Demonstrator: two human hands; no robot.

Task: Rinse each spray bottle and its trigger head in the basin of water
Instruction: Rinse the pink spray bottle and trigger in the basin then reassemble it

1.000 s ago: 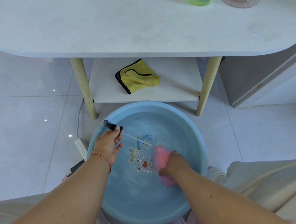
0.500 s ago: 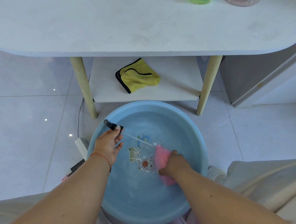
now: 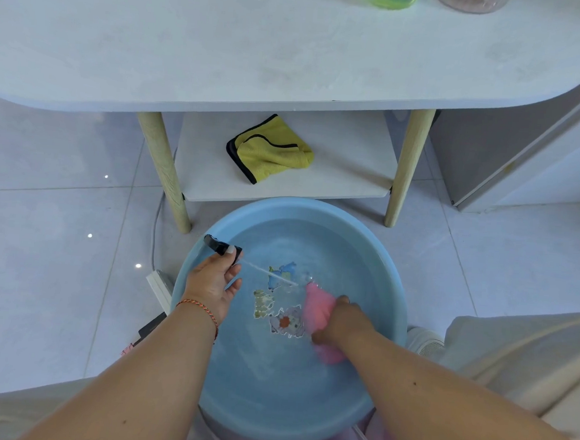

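While our left hand (image 3: 212, 283) pinches the black trigger head (image 3: 219, 245) over the left rim of the blue basin (image 3: 398, 296), its thin tube slanting into the water; our right hand (image 3: 338, 317) grips the pink bottle (image 3: 317, 307) underwater.

The round blue basin (image 3: 393, 289) sat on the floor, filled with clear water, cartoon pictures showing on its bottom. The black trigger head (image 3: 219, 245) hung over the basin's left rim, gripped in the left hand (image 3: 214, 281), its thin clear dip tube (image 3: 267, 273) slanting down and right into the water. The pink spray bottle (image 3: 318, 311) lay tilted under the surface right of centre, its open neck pointing up toward the tube's tip, the right hand (image 3: 347, 320) clutching its body. Bottle and head were apart.
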